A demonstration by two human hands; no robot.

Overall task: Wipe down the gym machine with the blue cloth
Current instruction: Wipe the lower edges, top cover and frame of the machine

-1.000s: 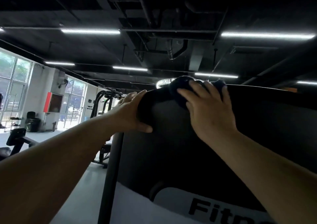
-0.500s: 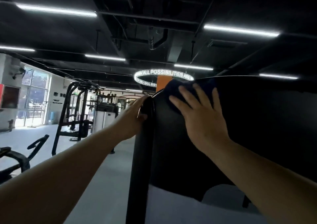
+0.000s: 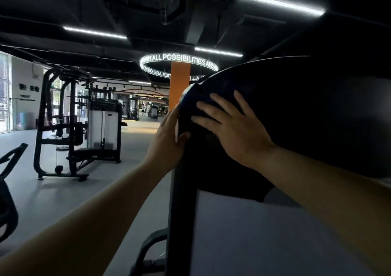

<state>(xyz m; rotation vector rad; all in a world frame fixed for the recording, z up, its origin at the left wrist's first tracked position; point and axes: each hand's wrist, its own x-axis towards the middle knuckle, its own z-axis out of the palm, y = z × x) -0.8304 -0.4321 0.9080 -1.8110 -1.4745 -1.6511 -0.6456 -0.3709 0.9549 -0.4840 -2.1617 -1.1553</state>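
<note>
Dim gym: right hand [image 3: 237, 136] presses the cloth [image 3: 196, 104] flat-fingered on the machine [image 3: 296, 117]; left hand [image 3: 169, 136] grips its left edge.

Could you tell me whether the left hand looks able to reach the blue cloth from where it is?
Probably yes: the left hand grips the machine's edge just beside the blue cloth, nothing between.

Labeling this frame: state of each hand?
Left hand: grips the machine edge.
Right hand: open, fingers flat on the cloth.
</note>
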